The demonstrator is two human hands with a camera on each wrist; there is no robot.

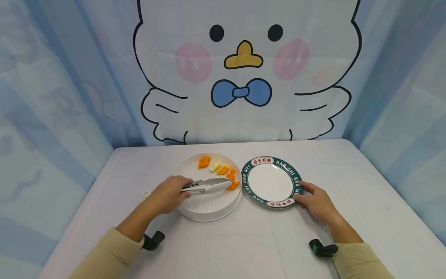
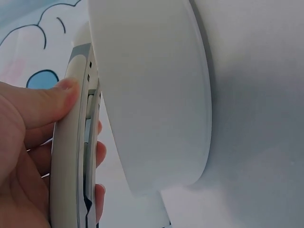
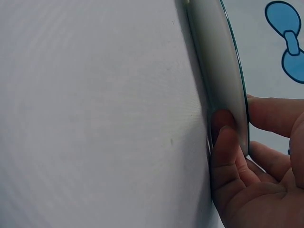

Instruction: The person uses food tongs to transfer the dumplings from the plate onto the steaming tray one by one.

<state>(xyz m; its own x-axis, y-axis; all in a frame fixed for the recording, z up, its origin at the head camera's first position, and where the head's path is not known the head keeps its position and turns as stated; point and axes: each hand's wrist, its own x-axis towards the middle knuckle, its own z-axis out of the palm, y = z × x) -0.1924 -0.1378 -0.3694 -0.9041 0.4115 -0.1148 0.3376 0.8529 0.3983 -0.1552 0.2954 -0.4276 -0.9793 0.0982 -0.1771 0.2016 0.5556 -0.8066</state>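
My left hand point(image 1: 169, 195) grips a pair of tongs point(image 1: 213, 186), metal with pale, scalloped tips. The tips reach over the right side of a round white tray point(image 1: 202, 207) with a dimpled surface, right at an orange piece point(image 1: 233, 185). Several small soft-looking pieces lie along its far and right side, orange, yellow and a pale yellow one point(image 1: 215, 166). In the left wrist view the thumb presses the tongs' handle point(image 2: 66, 156) beside the tray's wall point(image 2: 161, 104). My right hand point(image 1: 318, 203) holds the right rim of a white plate point(image 1: 270, 182) with a green lettered border.
Tray and plate sit side by side on a white-covered table point(image 1: 240, 248). Left of the tray, a small pale ring point(image 1: 146, 193) shows behind the left hand. A printed cartoon curtain point(image 1: 244, 120) stands at the table's back edge, with blue curtains at both sides.
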